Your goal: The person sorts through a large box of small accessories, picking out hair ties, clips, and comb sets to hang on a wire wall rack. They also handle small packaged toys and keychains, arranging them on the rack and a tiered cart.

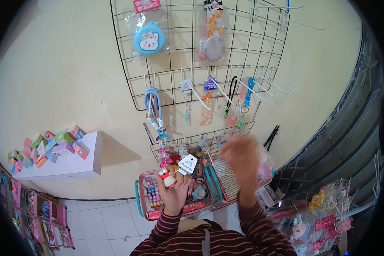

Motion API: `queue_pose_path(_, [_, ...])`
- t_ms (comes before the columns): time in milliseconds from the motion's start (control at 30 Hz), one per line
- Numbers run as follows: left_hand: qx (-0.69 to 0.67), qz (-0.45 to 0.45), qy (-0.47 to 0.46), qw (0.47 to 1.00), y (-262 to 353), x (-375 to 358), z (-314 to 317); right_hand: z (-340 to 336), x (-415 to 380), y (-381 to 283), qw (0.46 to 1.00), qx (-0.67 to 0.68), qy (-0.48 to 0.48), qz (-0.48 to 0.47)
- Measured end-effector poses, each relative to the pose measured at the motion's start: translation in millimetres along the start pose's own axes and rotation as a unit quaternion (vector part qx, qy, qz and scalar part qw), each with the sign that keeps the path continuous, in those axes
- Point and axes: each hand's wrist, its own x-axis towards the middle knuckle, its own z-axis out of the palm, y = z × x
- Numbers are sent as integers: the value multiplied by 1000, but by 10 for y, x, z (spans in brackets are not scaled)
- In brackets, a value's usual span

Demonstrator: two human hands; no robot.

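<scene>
My left hand (175,194) is closed around a small red and white figure charm (167,177) with a white printed card (187,164) standing up from it. Raised at the right, in front of the lower rack, my right hand (239,153) is smeared by motion; its fingers cannot be made out. Above, a black wire grid (170,55) carries white hooks with hanging keychains, a blue strap (152,100) and a purple-tagged charm (210,84). Below my hands sits a pink basket (145,209) with small goods inside.
A white shelf (89,158) with small colourful boxes is on the left wall. A second basket (213,179) stands beside the first. Bagged goods (301,230) hang at the lower right, near a dark shutter (350,111). White hooks jut out from the grid.
</scene>
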Motion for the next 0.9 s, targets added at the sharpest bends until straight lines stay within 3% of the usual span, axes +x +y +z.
queue_pose_path(67, [5,3,0,1000,-45,7,-123,57,-495,384,978,-163,-22,126])
queue_pose_path(133, [22,-24,41,999,-116,-52,-265,37,-890,773,960,-73,-52,263])
queue_pose_path(200, [6,-72,139,988,-228,-165,-431,51,-1208,1026,960,-49,-44,272])
queue_pose_path(267, [-4,-101,148,984,-332,-296,-679,40,-1400,1166,957,-22,-34,288])
queue_pose_path(333, [-49,-128,121,983,-424,-394,-872,-6,-1539,1209,907,3,37,420])
queue_pose_path(433, [-5,-160,311,937,-519,-479,-1012,105,-1556,1338,910,-28,122,394])
queue_pose_path(467, [-4,-161,316,935,-526,-517,-1106,118,-1565,1389,913,-37,171,368])
queue_pose_path(567, [-97,-277,341,893,-610,-667,-1562,-21,-1638,1556,899,-93,120,411])
queue_pose_path(700, [-194,-285,338,876,-627,-740,-1669,-96,-1751,1848,908,-132,75,390])
queue_pose_path(767, [-131,-270,422,855,-643,-692,-1647,-123,-1764,1934,910,-144,66,382])
queue_pose_path(900, [-152,-265,383,872,-657,-741,-1797,-141,-1708,1993,904,-193,53,378])
